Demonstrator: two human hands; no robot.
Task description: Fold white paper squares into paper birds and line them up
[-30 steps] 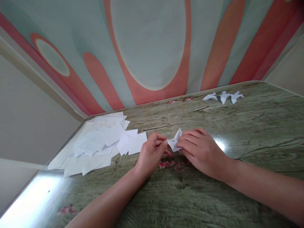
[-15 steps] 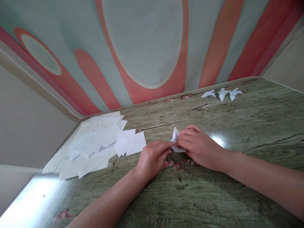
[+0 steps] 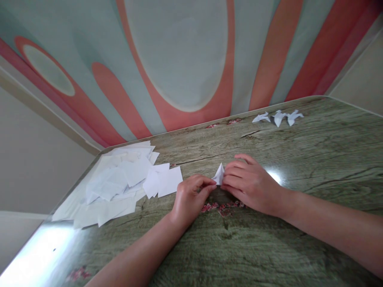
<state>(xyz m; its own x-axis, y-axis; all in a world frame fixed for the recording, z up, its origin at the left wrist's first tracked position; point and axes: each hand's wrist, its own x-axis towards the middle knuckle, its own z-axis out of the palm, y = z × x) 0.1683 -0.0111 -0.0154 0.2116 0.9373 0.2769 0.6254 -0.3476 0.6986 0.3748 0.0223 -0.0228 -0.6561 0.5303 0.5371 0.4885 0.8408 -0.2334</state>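
Note:
A small folded white paper (image 3: pixel 219 174) stands between my two hands, its pointed tip facing up and away. My left hand (image 3: pixel 195 196) pinches its lower left corner between thumb and forefinger. From the other side, my right hand (image 3: pixel 250 181) grips the right part of the paper, with the fingers bent and covering that side. The lower edge of the paper is partly hidden by my fingertips.
Left of my hands lie several loose white square sheets (image 3: pixel 170 181), beside a wide spread pile of white paper (image 3: pixel 116 183). Three folded paper birds (image 3: pixel 279 118) sit at the far right of the wood-patterned table (image 3: pixel 239 247), near the wall (image 3: pixel 179 52).
The lower flap of the folded paper no longer shows flat on the table; less white is visible. My left thumb and forefinger have closed on the left corner. My right hand has barely shifted.

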